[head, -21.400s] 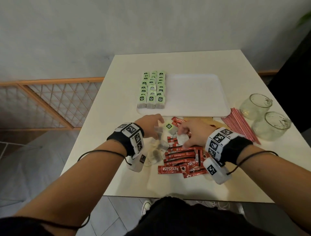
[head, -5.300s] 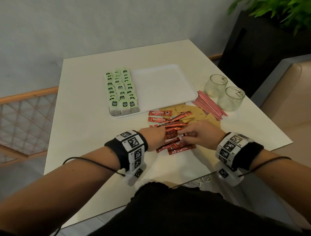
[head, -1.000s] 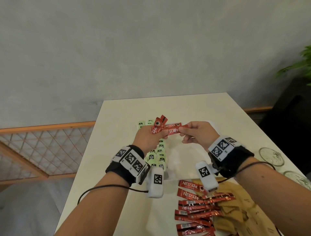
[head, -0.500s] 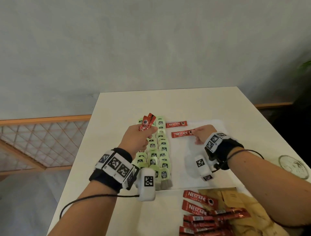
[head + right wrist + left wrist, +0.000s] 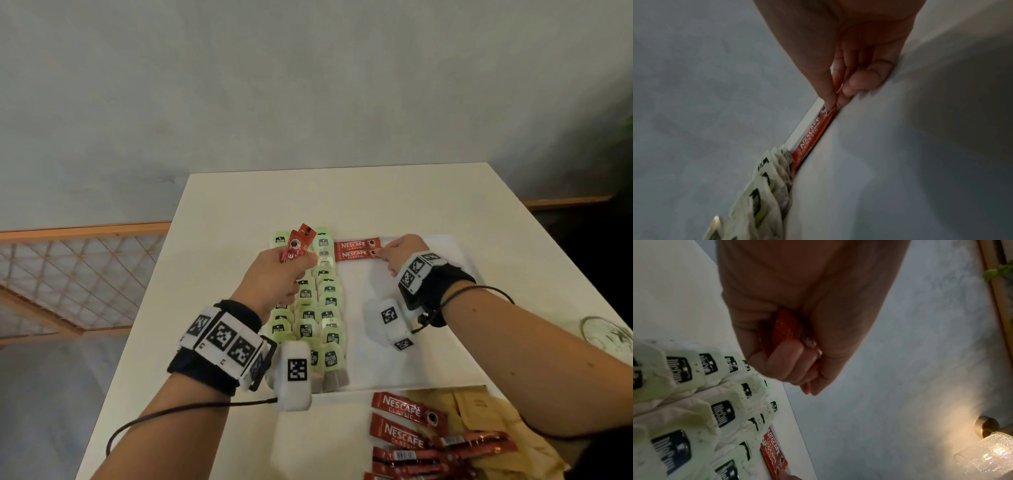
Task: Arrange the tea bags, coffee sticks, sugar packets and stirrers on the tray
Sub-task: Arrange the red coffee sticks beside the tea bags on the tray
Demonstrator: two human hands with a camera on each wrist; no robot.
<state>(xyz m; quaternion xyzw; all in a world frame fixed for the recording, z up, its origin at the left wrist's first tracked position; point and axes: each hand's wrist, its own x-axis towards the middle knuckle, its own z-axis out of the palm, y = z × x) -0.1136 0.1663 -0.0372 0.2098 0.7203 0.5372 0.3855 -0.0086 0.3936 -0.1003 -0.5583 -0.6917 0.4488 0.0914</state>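
Observation:
A white tray carries rows of green tea bags along its left side. Two red coffee sticks lie side by side at its far end: the far stick and the near stick. My right hand pinches the right end of the near stick between thumb and forefinger, low on the tray. My left hand hovers over the tea bags and grips a bundle of coffee sticks, red in the fist.
Loose coffee sticks and brown sugar packets lie on the table in front of the tray. A glass stands at the right edge. A wooden lattice railing runs on the left beyond the table.
My right hand has slid its coffee stick farther up the tray until it lies against the first stick. My left hand has stayed over the tea bags with its bundle.

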